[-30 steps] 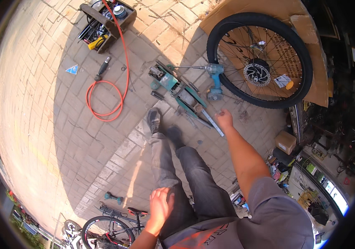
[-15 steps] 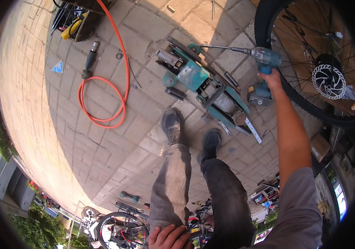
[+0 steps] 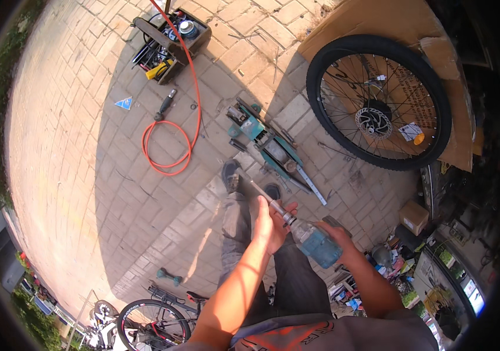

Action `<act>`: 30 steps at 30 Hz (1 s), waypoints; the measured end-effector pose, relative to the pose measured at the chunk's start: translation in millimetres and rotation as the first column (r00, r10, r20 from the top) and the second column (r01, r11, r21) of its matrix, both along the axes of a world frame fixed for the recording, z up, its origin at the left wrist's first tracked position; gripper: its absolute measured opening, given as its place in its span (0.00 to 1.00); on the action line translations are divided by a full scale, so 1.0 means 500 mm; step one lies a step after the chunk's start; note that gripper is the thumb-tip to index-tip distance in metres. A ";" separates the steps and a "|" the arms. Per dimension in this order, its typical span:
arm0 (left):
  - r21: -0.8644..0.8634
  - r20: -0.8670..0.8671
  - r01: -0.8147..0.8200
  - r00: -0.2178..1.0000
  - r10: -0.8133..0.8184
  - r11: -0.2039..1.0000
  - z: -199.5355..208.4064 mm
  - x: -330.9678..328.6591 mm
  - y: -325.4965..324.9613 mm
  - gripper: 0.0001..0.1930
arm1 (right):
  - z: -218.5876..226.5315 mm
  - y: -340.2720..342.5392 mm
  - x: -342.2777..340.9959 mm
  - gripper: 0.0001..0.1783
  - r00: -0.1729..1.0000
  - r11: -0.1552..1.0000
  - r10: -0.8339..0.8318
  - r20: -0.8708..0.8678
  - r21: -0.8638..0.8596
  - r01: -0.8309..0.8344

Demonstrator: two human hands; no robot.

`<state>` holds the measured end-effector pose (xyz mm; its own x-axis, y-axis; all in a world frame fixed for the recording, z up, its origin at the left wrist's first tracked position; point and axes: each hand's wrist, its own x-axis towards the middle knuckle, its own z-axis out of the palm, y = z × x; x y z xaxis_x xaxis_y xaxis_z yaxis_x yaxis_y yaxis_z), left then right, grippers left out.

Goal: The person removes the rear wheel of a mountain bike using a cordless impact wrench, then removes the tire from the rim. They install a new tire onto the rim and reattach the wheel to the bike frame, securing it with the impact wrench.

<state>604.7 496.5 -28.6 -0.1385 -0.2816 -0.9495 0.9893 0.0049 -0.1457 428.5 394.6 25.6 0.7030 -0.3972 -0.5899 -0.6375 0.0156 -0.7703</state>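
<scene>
In front of my legs I hold a teal cordless impact driver (image 3: 318, 243), tilted with its nose up and to the left. My right hand (image 3: 335, 235) is wrapped round its grip, partly hidden behind the body. A long metal bit extension (image 3: 267, 198) sticks out of the nose. Beside and under that shaft is my left hand (image 3: 270, 227), its thumb on one side and its fingers spread on the other; the shaft lies uncovered across it. Beyond my shoes a teal floor jack (image 3: 264, 140) lies on the paving, with a white-and-metal strip (image 3: 311, 185) at its near end.
A bicycle wheel (image 3: 314, 99) with a disc rotor lies on cardboard (image 3: 457, 137) at the right. Far left stand a toolbox (image 3: 200, 44) and a coiled orange hose (image 3: 146, 146) with an air tool (image 3: 167, 104). A dumbbell (image 3: 169, 276) and a bicycle (image 3: 126, 319) are at lower left.
My right hand has brought the impact driver from beside the jack back toward my body. My left hand has left my knee and come up to the bit extension. The view has shifted.
</scene>
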 end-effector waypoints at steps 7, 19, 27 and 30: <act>0.076 0.120 -0.420 0.904 0.410 0.904 0.122 -0.014 0.059 0.26 | 0.125 0.139 -0.033 0.34 0.988 0.988 0.136 0.067 0.062 -0.140; 0.279 0.267 0.217 0.918 -0.292 0.936 -0.017 0.053 0.275 0.46 | 0.256 0.191 -0.279 0.35 0.924 0.920 0.383 0.012 -0.097 -0.380; 0.836 0.198 0.361 0.501 -0.842 0.412 0.123 -0.076 0.760 0.42 | 0.328 0.190 -0.379 0.28 0.966 0.957 0.192 -0.171 -0.183 -0.223; 0.797 -0.036 0.574 0.355 -0.934 0.187 0.264 -0.173 0.954 0.39 | 0.354 0.178 -0.338 0.23 0.982 0.969 0.142 -0.127 -0.184 -0.164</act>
<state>518.1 973.5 103.4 0.4893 0.3653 -0.7919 0.4618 -0.8788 -0.1201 259.6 483.8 202.4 0.6980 -0.4035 -0.5916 -0.7032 -0.2305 -0.6725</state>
